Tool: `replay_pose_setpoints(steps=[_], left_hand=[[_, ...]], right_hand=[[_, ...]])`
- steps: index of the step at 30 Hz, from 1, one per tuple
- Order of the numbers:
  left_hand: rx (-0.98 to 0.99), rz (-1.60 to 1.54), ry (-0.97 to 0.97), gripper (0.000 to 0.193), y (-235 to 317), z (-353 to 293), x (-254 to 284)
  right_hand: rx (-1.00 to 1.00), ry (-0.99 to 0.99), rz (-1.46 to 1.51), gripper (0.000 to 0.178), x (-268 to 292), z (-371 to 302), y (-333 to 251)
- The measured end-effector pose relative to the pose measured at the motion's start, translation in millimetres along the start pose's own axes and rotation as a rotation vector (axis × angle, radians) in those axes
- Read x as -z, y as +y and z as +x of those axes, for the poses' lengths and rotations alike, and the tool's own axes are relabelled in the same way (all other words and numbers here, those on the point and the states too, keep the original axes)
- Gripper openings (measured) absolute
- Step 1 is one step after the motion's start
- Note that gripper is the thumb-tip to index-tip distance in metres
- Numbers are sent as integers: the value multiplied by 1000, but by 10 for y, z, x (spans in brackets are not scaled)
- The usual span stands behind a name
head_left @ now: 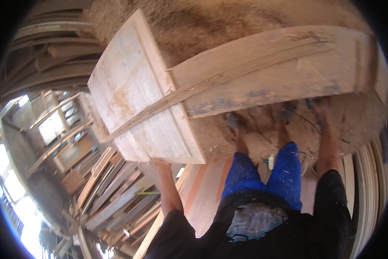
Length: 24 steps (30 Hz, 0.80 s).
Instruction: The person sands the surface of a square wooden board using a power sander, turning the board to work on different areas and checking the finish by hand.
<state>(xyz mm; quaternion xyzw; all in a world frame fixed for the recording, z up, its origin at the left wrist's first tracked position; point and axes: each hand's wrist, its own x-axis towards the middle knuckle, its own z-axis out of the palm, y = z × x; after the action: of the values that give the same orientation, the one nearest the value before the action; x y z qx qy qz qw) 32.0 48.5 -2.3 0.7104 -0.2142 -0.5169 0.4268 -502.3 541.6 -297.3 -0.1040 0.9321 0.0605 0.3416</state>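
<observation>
A wide pale wooden panel [131,73] with a raised border lies across the left end of a thick plank bench [263,95]. A long narrow wooden strip [159,102] crosses over the panel and runs on along the bench. My left hand [159,163] grips the panel's near edge, its fingers partly hidden there. On the right, my right arm reaches down to the bench's near side. My right hand [319,105] is dark and blurred beside the bench edge, and whether it holds anything does not show.
Sawdust [228,26] covers the ground beyond the bench. Stacked timber [51,52] stands at the far left, and loose offcuts [120,194] lie at the near left. Striped boards [200,185] are behind me, with upright planks [369,177] at the right. A small pale bottle [271,162] shows between my legs.
</observation>
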Motion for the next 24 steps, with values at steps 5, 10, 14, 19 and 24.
replay_pose_setpoints(steps=[5,10,14,19,24], left_hand=[[-35,-28,-44,62,-81,60,-68],[-49,2,-61,62,-132,93,-36],[-60,28,-94,60,-86,153,54],[-69,39,-55,60,-123,-7,-153],[-43,36,-27,61,-166,70,-147]], right_hand=[[-64,-83,-9,65,-685,383,95],[-86,-159,4,63,-1347,499,182],[-89,-188,32,62,-1614,474,156],[-87,-190,82,60,-1734,384,131],[-123,-159,124,58,-1640,323,196]])
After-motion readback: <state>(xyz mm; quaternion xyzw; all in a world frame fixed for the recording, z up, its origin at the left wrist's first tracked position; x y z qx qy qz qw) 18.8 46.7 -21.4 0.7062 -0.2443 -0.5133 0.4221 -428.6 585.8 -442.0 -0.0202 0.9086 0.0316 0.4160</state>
